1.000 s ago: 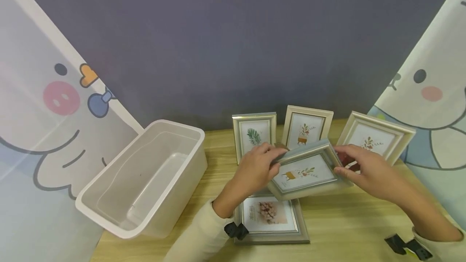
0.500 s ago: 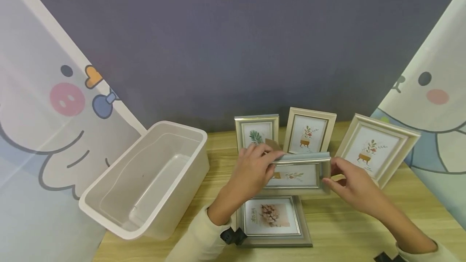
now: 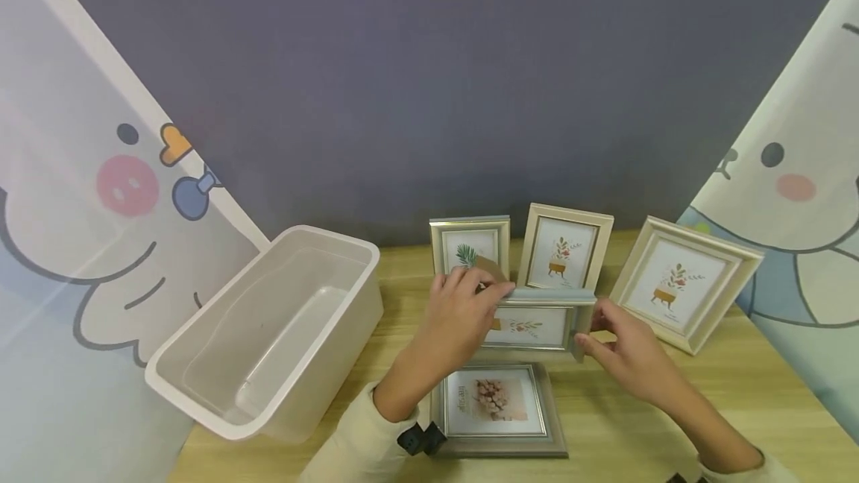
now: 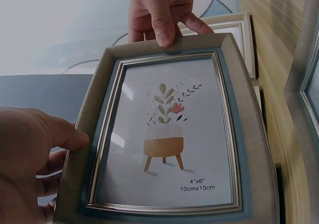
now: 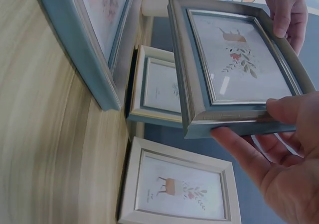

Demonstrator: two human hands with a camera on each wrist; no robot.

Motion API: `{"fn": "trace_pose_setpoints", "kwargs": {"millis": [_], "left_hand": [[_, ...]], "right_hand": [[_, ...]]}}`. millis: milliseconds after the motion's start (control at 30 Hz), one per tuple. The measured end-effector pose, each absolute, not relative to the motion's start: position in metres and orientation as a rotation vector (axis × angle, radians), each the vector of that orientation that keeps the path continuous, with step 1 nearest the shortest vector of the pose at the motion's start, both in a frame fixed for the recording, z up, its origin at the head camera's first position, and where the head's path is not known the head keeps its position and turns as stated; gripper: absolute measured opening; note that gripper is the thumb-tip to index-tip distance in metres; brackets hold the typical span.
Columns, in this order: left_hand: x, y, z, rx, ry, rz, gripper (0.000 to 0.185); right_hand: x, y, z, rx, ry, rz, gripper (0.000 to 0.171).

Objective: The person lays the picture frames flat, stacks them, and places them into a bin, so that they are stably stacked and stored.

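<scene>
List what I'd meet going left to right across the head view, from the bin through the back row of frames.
Pale plastic bin, green-leaf frame, middle potted-plant frame, rightmost potted-plant frame.

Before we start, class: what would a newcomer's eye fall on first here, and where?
The eye falls first on the picture frame held between the left hand and right hand. Next come the large pale bin at the left of the table and three standing frames along the back.
</scene>
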State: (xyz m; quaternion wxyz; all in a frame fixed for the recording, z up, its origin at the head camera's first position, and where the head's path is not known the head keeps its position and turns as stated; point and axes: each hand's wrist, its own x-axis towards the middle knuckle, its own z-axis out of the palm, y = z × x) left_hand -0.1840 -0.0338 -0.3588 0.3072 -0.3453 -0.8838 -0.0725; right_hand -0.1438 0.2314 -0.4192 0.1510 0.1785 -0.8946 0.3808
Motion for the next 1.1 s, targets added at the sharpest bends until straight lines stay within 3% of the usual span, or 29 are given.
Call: {"fn": "trace_pose_setpoints", "kwargs": {"millis": [567,867,1100], "left_hand": [[-0.186,-0.059,-0.346,-0.859,-2.426,-0.393,0.031],[-0.209,-0.104,-0.345,-1.041,-2.66,-1.332,0.066],[-0.227,-0.12,-0.362,-1.151,-2.718,-1.866,0.093]], "right_hand": [[-0.152,0.236,-0.422,0.573,-2.521,1.145,0.024],[-0.151,0.242,-0.421,0.637,-2.492,1.29,0.031],[-0.151,0.24,-0.421,0.69,-2.493,1.348,0.024]]}}
